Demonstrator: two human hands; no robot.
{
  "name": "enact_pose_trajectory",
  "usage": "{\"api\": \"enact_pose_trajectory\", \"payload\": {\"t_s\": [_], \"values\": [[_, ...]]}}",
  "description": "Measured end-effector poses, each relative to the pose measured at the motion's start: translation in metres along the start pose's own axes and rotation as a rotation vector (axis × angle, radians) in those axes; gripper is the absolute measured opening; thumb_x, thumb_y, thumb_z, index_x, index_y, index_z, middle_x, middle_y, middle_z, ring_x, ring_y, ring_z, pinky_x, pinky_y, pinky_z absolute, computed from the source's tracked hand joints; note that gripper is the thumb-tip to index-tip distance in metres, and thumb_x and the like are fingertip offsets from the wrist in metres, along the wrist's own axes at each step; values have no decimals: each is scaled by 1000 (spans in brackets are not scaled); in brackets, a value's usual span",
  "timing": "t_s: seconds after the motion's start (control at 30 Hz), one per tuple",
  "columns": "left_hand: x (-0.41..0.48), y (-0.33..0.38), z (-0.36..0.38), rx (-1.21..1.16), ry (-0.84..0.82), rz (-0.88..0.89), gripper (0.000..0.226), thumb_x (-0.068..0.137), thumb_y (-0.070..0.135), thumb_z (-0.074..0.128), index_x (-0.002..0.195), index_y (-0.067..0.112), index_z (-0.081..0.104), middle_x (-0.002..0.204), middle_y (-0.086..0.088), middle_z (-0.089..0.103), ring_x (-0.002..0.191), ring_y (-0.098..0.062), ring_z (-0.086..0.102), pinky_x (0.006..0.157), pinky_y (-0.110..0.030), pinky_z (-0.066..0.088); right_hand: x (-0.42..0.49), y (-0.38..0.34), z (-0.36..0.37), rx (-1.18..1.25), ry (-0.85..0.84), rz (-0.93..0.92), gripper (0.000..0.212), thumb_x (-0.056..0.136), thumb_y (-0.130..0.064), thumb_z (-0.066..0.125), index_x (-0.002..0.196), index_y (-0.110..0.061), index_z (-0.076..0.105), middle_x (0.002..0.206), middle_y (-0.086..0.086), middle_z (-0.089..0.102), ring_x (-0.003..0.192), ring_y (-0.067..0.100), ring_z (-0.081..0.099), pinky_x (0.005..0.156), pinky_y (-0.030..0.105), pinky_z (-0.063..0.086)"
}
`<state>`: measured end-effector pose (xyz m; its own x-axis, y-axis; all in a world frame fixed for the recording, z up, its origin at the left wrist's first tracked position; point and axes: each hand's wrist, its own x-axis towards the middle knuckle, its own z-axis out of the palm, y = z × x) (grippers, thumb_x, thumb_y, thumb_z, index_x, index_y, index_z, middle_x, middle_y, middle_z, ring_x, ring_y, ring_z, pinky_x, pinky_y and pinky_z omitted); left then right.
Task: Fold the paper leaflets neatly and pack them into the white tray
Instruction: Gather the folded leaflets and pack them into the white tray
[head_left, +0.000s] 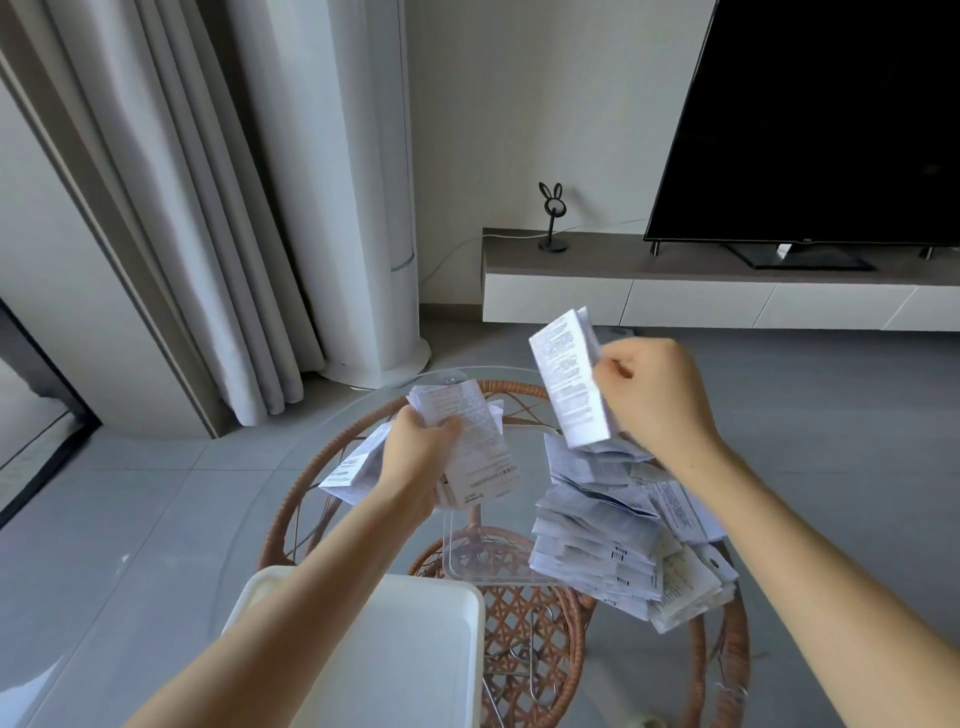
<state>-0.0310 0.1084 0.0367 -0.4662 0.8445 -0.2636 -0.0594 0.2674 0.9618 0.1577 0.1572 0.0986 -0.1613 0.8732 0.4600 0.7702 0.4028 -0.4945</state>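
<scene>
My left hand (421, 452) grips a bundle of printed paper leaflets (475, 441) above the far left part of the glass table, with more sheets hanging below it to the left. My right hand (657, 395) holds one folded leaflet (569, 379) upright, raised above the table. Under the right hand, a loose heap of folded leaflets (623, 540) lies on the right side of the table. The white tray (415, 654) sits at the near left edge beneath my left forearm, and its visible inside shows no leaflets.
The round glass tabletop (171, 587) rests on a wicker frame (524, 613). A clear plastic sheet or lid (483, 556) lies between tray and heap. Beyond are a grey tiled floor, curtains, a tall white column unit (363, 208), and a TV (810, 119) on a low cabinet.
</scene>
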Motion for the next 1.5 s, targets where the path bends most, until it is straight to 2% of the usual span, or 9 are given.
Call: {"api": "enact_pose_trajectory", "payload": {"t_s": [0.33, 0.6, 0.73, 0.93, 1.07, 1.17, 1.23, 1.3, 1.5], "values": [[-31, -12, 18, -299, -215, -71, 60, 91, 65, 41, 117, 13, 56, 110, -3, 64, 97, -18, 62, 78, -30, 52, -77, -64, 78, -134, -62, -56, 29, 45, 0, 82, 46, -13, 56, 39, 0, 51, 36, 17, 47, 37, 18, 23], [-11, -23, -9, -283, 0, -58, 10, 99, 11, 49, 108, 16, 52, 102, -10, 63, 87, -23, 63, 72, -40, 54, -93, -11, 27, -78, 73, -40, 27, 83, -25, 69, 106, -11, 72, 95, 4, 74, 83, 22, 69, 73, 29, 52], [-5, -14, -16, -325, -10, -79, 21, 100, 10, 48, 120, 11, 47, 98, -7, 63, 83, -19, 64, 64, -37, 53, -86, 28, 3, -411, -522, 113, 74, 84, -58, 59, 144, -23, 34, 142, -4, 48, 125, 19, 49, 95, 30, 41], [-10, -8, -18, -313, -106, -114, 20, 100, 9, 46, 120, 10, 48, 105, -10, 64, 91, -24, 65, 70, -39, 53, -93, 56, 23, -550, -594, -112, 15, 90, -28, 60, 92, -13, 58, 73, 4, 61, 71, 23, 63, 42, 21, 20], [-14, -9, -18, -257, -123, -124, 18, 100, 8, 46, 118, 7, 50, 109, -14, 64, 99, -29, 63, 83, -45, 52, -100, 67, 27, -623, -427, -387, 66, 13, 9, 78, 54, -18, 34, 37, -4, 16, 25, 12, 17, 51, 9, -11], [-16, -10, -18, -237, -142, -128, 18, 100, 8, 46, 118, 8, 51, 106, -13, 65, 96, -28, 64, 82, -44, 52, -105, 56, 15, -645, -529, -337, 43, 57, -9, 84, 67, -14, 43, 48, -2, 42, 36, 15, 37, 30, 19, 13], [-18, -12, -18, -223, -149, -132, 20, 100, 9, 47, 120, 7, 51, 108, -13, 65, 96, -28, 64, 81, -43, 53, -117, 62, 18, -605, -594, -335, 35, 95, -41, 51, 110, -10, 56, 108, 7, 67, 87, 21, 66, 64, 31, 53], [-19, -13, -18, -208, -154, -123, 22, 100, 9, 46, 122, 6, 50, 110, -13, 64, 98, -27, 64, 83, -43, 53, -131, 61, 20, -599, -727, -276, 72, 89, -66, 40, 133, -9, 42, 149, 9, 38, 127, 24, 48, 94, 37, 47], [-28, -16, -18, -189, -163, -105, 18, 100, 9, 46, 118, 8, 51, 102, -9, 64, 94, -25, 63, 87, -43, 52, -137, 66, 39, -692, -609, -409, 56, 98, -44, 37, 140, -9, 28, 133, 13, 50, 112, 27, 56, 80, 34, 53]]}}
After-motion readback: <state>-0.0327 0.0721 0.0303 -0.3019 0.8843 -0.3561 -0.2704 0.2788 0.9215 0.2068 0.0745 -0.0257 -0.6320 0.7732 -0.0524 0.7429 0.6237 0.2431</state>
